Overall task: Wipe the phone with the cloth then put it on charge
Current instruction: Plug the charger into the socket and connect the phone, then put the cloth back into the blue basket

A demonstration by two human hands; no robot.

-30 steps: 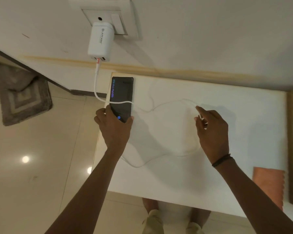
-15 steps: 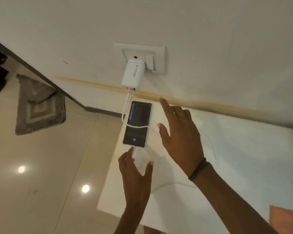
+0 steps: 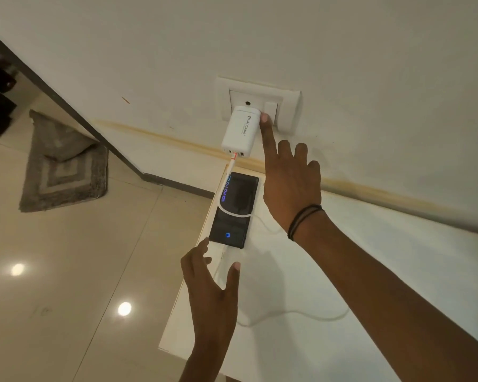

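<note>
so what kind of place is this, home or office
Most likely a home. A grey bath-style mat lies on glossy floor tiles, and a phone charges on a small white table under a wall socket.

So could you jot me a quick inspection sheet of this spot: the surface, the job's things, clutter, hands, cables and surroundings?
Surface: white table against the wall, lit dimly.
Job's things: phone flat near the table's corner, screen glowing; cloth not in view.
Clutter: nothing seen.
Hands: right hand open, index fingertip at the wall switch; left hand open, hovering near the phone's near end.
Cables: white cable runs from the white charger across the phone and loops over the table.
Surroundings: grey mat on a glossy tiled floor.
</note>
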